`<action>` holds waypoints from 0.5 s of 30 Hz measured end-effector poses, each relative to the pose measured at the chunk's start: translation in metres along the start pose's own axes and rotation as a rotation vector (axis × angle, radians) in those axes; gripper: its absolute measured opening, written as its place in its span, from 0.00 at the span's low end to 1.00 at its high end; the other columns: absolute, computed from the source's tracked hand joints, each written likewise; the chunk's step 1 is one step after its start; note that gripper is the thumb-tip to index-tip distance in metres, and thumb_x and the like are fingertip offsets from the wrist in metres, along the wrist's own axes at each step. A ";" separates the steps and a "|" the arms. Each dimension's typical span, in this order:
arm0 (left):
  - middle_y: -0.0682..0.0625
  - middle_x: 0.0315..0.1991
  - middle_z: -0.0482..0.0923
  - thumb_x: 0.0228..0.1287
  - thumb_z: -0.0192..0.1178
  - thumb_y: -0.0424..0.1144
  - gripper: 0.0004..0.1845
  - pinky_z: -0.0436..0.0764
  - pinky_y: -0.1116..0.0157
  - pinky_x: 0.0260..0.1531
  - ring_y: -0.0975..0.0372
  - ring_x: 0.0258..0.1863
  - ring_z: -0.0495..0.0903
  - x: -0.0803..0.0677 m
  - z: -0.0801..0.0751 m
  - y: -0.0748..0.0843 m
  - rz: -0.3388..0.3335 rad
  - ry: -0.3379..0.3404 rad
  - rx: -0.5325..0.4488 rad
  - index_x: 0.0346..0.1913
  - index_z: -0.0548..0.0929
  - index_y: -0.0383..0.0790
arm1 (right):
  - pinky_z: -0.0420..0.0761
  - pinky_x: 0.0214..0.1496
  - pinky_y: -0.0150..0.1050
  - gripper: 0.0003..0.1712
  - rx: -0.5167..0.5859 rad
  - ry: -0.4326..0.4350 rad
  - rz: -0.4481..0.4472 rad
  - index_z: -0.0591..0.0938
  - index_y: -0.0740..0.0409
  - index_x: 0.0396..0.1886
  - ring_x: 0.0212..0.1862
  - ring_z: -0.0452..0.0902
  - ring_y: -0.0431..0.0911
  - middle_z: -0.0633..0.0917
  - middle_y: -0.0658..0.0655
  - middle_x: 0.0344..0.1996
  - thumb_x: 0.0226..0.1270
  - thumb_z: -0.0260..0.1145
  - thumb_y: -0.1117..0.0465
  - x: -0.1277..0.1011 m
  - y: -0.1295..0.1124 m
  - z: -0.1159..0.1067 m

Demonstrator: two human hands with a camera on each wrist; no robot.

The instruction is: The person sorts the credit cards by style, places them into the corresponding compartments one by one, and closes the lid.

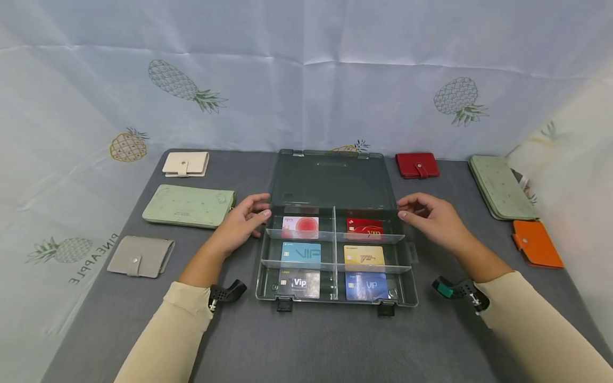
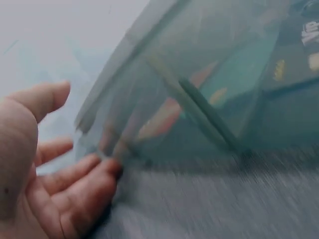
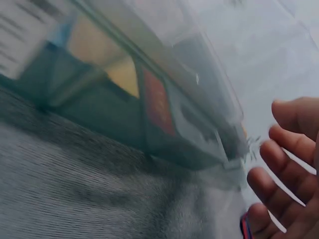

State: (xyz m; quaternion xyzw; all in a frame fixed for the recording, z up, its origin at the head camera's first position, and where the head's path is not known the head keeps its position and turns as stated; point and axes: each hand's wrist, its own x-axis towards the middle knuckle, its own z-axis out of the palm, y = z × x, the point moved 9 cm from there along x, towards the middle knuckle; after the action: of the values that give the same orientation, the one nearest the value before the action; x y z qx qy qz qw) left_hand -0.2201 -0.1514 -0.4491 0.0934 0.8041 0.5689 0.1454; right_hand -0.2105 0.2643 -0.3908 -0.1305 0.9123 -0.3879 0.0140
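Observation:
A dark see-through plastic box [image 1: 328, 301] sits on the table with its lid [image 1: 335, 183] folded back, away from me. Clear dividers split it into several compartments holding cards: a pink-and-white card [image 1: 300, 227], a red card [image 1: 364, 227], a light blue card [image 1: 300, 253], a gold card [image 1: 364, 257], a grey card [image 1: 299, 283] and a blue card [image 1: 366, 286]. By the box's back left corner, my left hand [image 1: 241, 224] has loosely bent fingers; whether they touch it I cannot tell. My right hand [image 1: 435, 219], likewise relaxed, is beside the right edge, holding nothing.
Left of the box lie a cream wallet [image 1: 185, 163], a long green wallet [image 1: 189, 206] and a grey wallet [image 1: 141, 256]. Toward the right are a red wallet [image 1: 417, 165], another green wallet [image 1: 503, 186] and an orange wallet [image 1: 538, 243]. A pineapple-print cloth [image 1: 306, 96] hangs behind.

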 end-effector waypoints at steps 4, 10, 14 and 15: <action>0.38 0.73 0.69 0.82 0.60 0.51 0.40 0.83 0.52 0.44 0.46 0.57 0.79 0.016 -0.003 0.013 -0.049 0.020 0.144 0.86 0.57 0.42 | 0.81 0.55 0.48 0.34 0.005 -0.079 0.123 0.72 0.60 0.77 0.59 0.78 0.56 0.81 0.65 0.65 0.79 0.68 0.50 0.017 0.019 0.002; 0.34 0.73 0.71 0.75 0.67 0.53 0.45 0.75 0.43 0.65 0.42 0.68 0.74 0.039 -0.005 0.021 -0.088 0.003 0.318 0.83 0.61 0.33 | 0.75 0.68 0.65 0.47 -0.021 -0.254 0.200 0.59 0.64 0.85 0.69 0.74 0.65 0.73 0.70 0.75 0.80 0.66 0.46 0.034 0.033 0.016; 0.35 0.70 0.74 0.72 0.72 0.51 0.45 0.75 0.45 0.64 0.44 0.65 0.75 0.045 -0.006 0.020 -0.105 0.005 0.331 0.81 0.66 0.32 | 0.78 0.66 0.64 0.44 -0.077 -0.273 0.191 0.64 0.65 0.83 0.67 0.76 0.65 0.76 0.70 0.72 0.79 0.67 0.46 0.038 0.031 0.018; 0.36 0.69 0.75 0.71 0.73 0.50 0.44 0.76 0.46 0.62 0.45 0.63 0.75 0.046 -0.006 0.020 -0.107 0.012 0.332 0.81 0.67 0.32 | 0.78 0.65 0.64 0.44 -0.088 -0.272 0.189 0.64 0.65 0.83 0.66 0.76 0.65 0.77 0.71 0.71 0.79 0.68 0.47 0.038 0.031 0.018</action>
State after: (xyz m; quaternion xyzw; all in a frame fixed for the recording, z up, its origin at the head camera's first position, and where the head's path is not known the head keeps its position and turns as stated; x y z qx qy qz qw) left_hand -0.2659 -0.1355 -0.4340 0.0699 0.8916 0.4203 0.1534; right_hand -0.2520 0.2631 -0.4223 -0.0959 0.9263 -0.3233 0.1679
